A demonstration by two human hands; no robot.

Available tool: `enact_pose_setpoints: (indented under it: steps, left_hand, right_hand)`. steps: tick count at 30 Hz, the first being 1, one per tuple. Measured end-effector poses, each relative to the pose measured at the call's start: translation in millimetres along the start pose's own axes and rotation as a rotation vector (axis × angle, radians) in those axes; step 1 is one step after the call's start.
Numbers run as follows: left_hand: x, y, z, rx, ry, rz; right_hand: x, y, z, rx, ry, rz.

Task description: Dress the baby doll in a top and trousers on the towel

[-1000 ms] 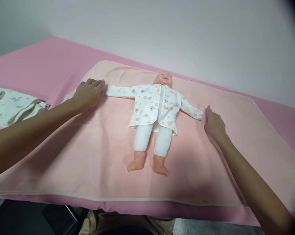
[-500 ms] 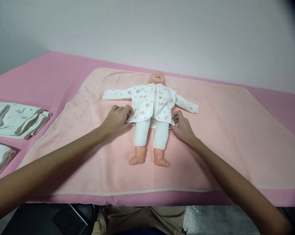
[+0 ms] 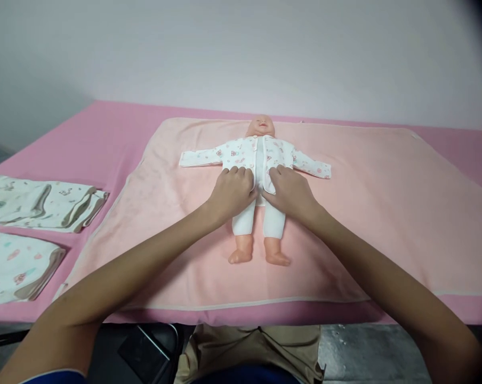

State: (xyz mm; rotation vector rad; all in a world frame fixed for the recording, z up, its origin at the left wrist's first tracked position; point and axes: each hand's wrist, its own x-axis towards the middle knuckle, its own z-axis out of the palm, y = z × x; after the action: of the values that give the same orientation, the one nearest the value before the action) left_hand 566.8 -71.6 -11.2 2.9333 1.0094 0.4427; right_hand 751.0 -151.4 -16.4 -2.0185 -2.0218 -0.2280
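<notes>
A baby doll (image 3: 279,259) lies on its back, its head toward the wall and its bare feet toward me. It wears a white printed baby jacket (image 3: 241,152) over white trousers (image 3: 244,221). The jacket's front hangs open down the middle, and both sleeves stretch out sideways. My left hand (image 3: 233,191) is closed on the jacket's front edge near the lower hem. Opposite it, my right hand (image 3: 292,191) has its fingers closed on the other front edge. My hands hide the doll's hips and most of the hem.
Under the doll spreads a peach blanket (image 3: 385,213) with a pale border, on a pink-covered table (image 3: 105,133). Folded printed clothes (image 3: 37,202) and another folded garment (image 3: 21,266) lie at the left. A grey wall (image 3: 241,53) stands behind.
Both hands have moved inward from the jacket's outer lower corners to its front edges at the middle. The camera view has shifted slightly, showing more of the folded clothes.
</notes>
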Motion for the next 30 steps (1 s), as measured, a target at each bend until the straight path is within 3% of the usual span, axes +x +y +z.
enact_pose_setpoints:
  steps: [2, 5, 8, 13, 17, 23, 30]
  left_hand:
    - [4.6, 4.5, -6.5, -0.051, -0.004, 0.061]
    - [4.1, -6.9, -20.7, -0.233, 0.039, 0.145]
    - [17.4, -32.7, -23.2, -0.325, 0.122, 0.074]
    - [85.0, -80.0, 10.5, -0.405, 0.13, -0.112]
    - [127.7, -87.4, 34.3, -0.44, 0.152, -0.125]
    - [135.8, -73.8, 41.3, -0.526, 0.183, -0.113]
    - [142.6, -111.2, 29.2, -0.63, 0.047, 0.07]
  right_hand:
    - [5.5, -3.0, -1.2, 0.025, 0.013, -0.04]
    - [1.1, 6.6, -10.8, 0.216, 0.105, -0.175]
    - [5.9, 30.4, -14.0, 0.363, 0.222, -0.134]
    - [62.9, 75.2, 18.6, 0.461, 0.272, 0.072]
    - [108.6, 85.8, 42.4, 0.509, 0.227, 0.072]
    - [122.7, 80.2, 58.8, 0.553, 0.29, 0.082]
    - [124.9, 90.2, 73.2, 0.516, 0.247, 0.087]
